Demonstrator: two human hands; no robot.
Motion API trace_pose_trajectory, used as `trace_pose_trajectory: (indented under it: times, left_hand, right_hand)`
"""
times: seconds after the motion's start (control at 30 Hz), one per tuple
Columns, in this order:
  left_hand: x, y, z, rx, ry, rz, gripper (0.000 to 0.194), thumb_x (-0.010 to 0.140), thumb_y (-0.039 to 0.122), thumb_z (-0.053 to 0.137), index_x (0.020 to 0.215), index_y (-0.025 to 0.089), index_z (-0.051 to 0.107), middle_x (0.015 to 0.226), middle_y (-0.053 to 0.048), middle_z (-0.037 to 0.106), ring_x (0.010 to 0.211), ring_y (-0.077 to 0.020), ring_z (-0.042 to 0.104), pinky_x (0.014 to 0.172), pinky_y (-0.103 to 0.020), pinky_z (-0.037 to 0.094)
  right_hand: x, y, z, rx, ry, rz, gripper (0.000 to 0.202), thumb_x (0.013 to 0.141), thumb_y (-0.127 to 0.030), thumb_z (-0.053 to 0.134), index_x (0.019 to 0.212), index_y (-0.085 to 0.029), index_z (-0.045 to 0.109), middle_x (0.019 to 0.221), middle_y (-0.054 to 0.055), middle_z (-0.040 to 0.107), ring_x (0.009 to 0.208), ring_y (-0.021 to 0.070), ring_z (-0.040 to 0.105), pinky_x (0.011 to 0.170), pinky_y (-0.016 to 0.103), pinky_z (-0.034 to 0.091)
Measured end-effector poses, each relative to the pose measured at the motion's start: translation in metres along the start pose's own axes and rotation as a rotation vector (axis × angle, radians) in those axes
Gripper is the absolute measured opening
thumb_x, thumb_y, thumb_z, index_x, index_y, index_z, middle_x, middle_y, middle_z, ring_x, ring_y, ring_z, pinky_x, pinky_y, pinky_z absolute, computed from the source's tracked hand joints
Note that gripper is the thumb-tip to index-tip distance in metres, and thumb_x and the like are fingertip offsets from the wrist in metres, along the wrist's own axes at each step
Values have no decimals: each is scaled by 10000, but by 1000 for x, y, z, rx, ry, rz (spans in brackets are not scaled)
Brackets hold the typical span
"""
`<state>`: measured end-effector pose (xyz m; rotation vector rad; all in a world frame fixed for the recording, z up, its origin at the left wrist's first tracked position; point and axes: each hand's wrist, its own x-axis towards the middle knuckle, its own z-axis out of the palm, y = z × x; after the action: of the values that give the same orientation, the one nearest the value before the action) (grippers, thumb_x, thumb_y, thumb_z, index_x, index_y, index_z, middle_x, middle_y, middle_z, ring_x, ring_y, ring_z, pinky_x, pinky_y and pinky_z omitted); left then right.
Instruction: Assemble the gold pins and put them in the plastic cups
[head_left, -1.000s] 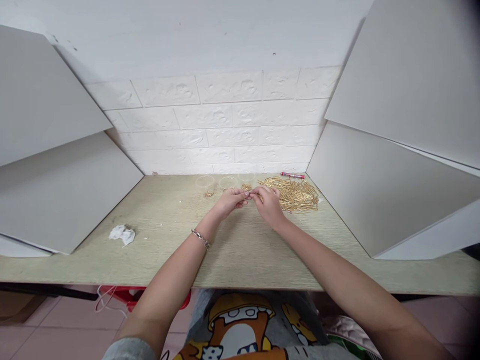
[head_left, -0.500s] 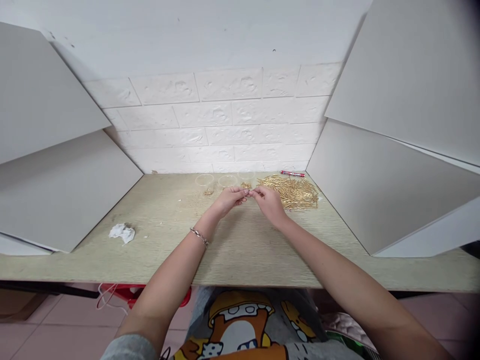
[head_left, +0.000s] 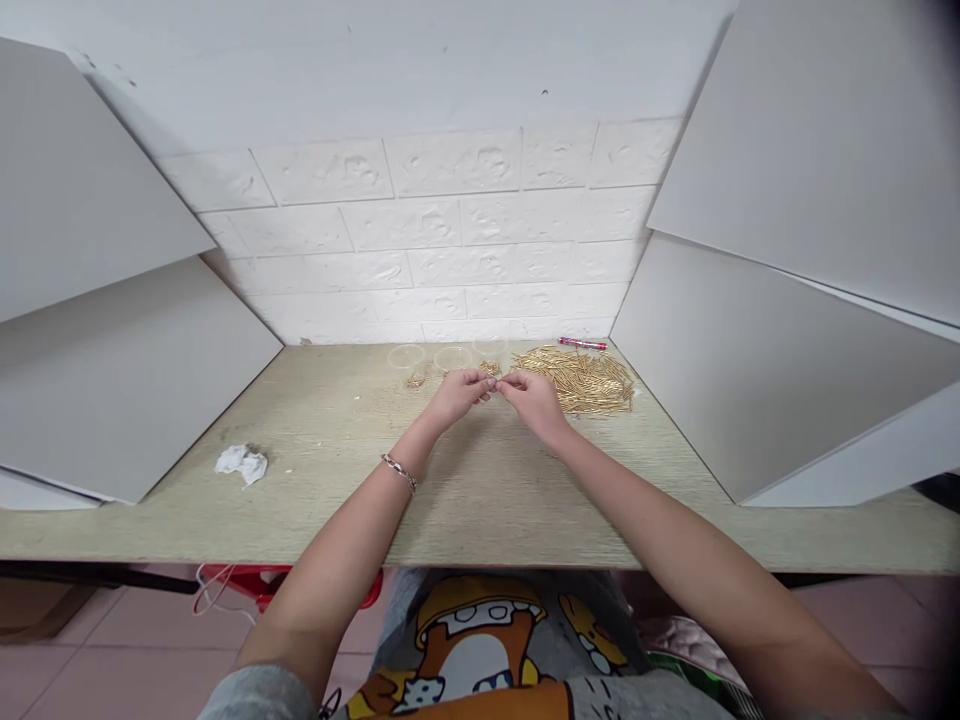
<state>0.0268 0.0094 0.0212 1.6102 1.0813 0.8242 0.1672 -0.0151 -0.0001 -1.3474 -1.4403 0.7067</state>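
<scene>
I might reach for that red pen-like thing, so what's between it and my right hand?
Part of the heap of thin golden sticks lies between the red pen-like thing and your right hand, as the head view shows.

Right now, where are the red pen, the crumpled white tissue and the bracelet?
Red pen (head_left: 583, 344): head view, middle of its barrel.
Crumpled white tissue (head_left: 241, 463): head view, middle of its crumpled top.
Bracelet (head_left: 399, 470): head view, links across the top of the left wrist.
</scene>
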Motion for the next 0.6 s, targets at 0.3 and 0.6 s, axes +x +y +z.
trace_pose_trajectory:
  times: [0.3,0.6]
  left_hand:
    - [-1,1,2,129,41,103,226,728,335,516,745,128,606,660,-4,564,606,-95,500,613,-230,388]
    - [0,0,3,123,35,119,219,725,333,514,770,135,595,741,-21,594,606,-96,516,625,-239,410]
  right_hand:
    - [-3,-2,2,-24,64,-37,224,690,-336,528,765,-153,632,749,32,649,669,143,561,659,266,423]
    - [-4,-9,-1,-9,54,-40,196,726,-322,500,776,-155,587,765,35,619,686,143,540,622,259,410]
